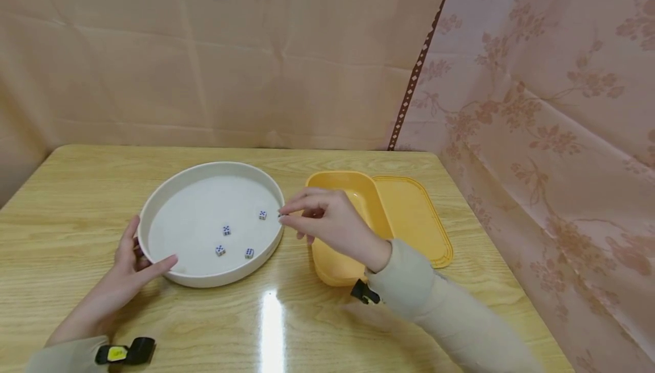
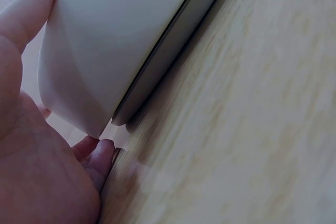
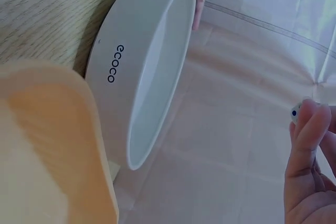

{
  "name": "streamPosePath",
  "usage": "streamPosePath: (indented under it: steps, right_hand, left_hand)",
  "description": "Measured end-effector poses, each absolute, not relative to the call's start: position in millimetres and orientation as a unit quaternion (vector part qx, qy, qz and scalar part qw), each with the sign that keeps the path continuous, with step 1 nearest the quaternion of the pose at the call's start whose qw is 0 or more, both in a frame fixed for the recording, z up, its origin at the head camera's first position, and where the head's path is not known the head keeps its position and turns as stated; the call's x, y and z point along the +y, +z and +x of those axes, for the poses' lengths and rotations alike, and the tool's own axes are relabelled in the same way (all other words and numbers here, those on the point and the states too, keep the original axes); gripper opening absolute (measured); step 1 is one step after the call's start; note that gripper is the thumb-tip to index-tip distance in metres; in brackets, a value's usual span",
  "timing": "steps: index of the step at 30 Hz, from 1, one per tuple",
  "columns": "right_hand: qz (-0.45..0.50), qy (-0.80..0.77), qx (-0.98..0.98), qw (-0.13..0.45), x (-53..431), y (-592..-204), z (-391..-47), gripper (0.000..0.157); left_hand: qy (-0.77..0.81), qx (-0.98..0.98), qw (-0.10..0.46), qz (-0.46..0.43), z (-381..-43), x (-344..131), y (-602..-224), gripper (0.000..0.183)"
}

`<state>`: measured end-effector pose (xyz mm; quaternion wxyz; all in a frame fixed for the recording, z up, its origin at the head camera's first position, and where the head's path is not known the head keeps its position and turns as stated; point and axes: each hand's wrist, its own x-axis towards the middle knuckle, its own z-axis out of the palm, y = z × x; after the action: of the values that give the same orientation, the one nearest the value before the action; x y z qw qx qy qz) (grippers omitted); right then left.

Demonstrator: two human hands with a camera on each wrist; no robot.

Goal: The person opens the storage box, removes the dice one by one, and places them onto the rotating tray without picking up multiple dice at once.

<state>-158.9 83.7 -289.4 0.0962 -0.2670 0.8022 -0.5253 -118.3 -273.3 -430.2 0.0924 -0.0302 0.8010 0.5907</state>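
Here I'm watching the right hand (image 1: 335, 219) pinching a die (image 3: 294, 113) near the white tray's right rim (image 1: 278, 235).
The left hand (image 1: 128, 265) is clamping the tray, four dice (image 1: 227, 230) lying inside; the right is partly blocking the yellow box (image 1: 327, 264), lid (image 1: 414, 219) lying beside, curtain (image 1: 230, 77) hanging behind.

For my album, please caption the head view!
Left grip holds a white tray with four dice; right grip pinches another die.

The pale wood-grain table (image 1: 204, 327) carries a round white tray (image 1: 194, 205) toward ten o'clock. Toward one o'clock stands a yellow box (image 1: 332, 265), and a flat yellow lid (image 1: 413, 219) lies at its three o'clock side.
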Motion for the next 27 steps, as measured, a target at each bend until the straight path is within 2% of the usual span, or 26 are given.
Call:
streamPosePath:
  steps: [12,27]
  right_hand:
    - [-0.302,-0.518,0.797,0.069,60.8,-285.3,-166.2,0.016]
    - [-0.312,-0.503,0.803,0.065,36.3,-268.7,-187.0,0.019]
  left_hand:
    - [0.594,0.801,0.074,-0.021,-118.5,-273.9,-434.3,0.108]
    - [0.585,0.807,0.074,-0.023,-119.0,-274.2,-434.0,0.108]
